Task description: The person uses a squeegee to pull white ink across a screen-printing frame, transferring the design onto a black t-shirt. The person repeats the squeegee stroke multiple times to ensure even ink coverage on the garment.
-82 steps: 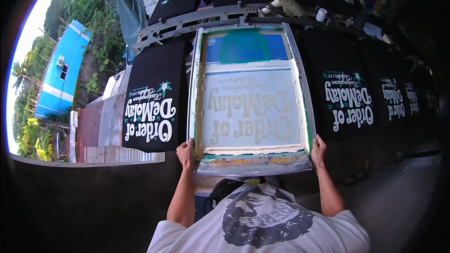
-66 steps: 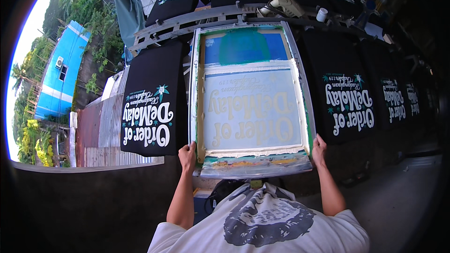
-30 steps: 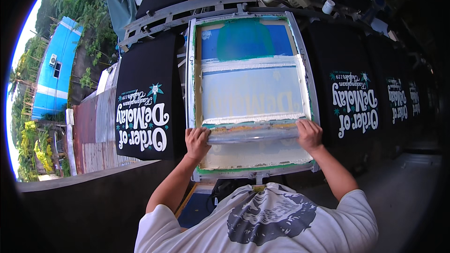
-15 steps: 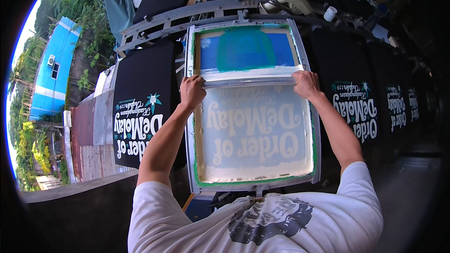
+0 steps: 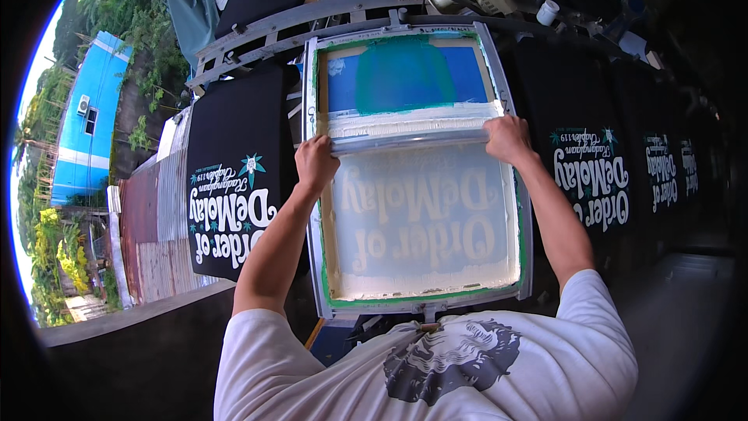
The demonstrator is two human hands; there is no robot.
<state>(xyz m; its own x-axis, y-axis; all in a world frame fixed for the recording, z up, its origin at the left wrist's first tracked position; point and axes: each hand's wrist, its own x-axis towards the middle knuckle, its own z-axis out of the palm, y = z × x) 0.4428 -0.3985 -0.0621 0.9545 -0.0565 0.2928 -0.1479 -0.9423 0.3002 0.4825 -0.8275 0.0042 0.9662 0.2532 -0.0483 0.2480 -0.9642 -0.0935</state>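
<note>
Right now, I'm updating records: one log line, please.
left hand: grips squeegee; right hand: grips squeegee; squeegee: across framed screen; alongside: black fabric

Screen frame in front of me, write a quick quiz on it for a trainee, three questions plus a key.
1. What do the person's left grip and right grip both hold?
A. White container
B. Squeegee
C. Gun-shaped tool
2. True or false: the right grip is at the squeegee's left end.
3. Fill in: the leaf shape printed on the black shirt left of the screen frame is coloured ____.

Key:
1. B
2. False; it is at the right end.
3. teal green
</note>
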